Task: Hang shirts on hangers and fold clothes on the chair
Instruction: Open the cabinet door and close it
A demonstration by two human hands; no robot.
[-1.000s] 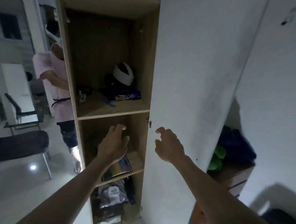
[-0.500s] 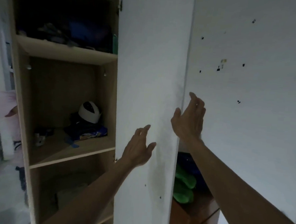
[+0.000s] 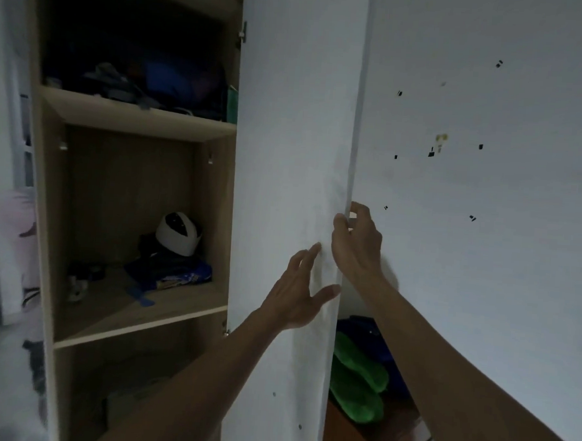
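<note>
While both hands [image 3: 354,246] hold it, white wardrobe door [image 3: 295,152] looks smudged.

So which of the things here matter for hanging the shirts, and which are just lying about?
In play:
- white wardrobe door, its edge pinched by the right hand
- left hand, flat on that door

Lying about:
- white helmet on the middle shelf
- snack packet beside it
- dark bundle on the upper shelf
- green item behind the door

No shirts or hangers show.

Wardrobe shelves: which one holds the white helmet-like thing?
The middle shelf; the white rounded object sits there on dark clothes. The top shelf holds only dark bundles.
</note>
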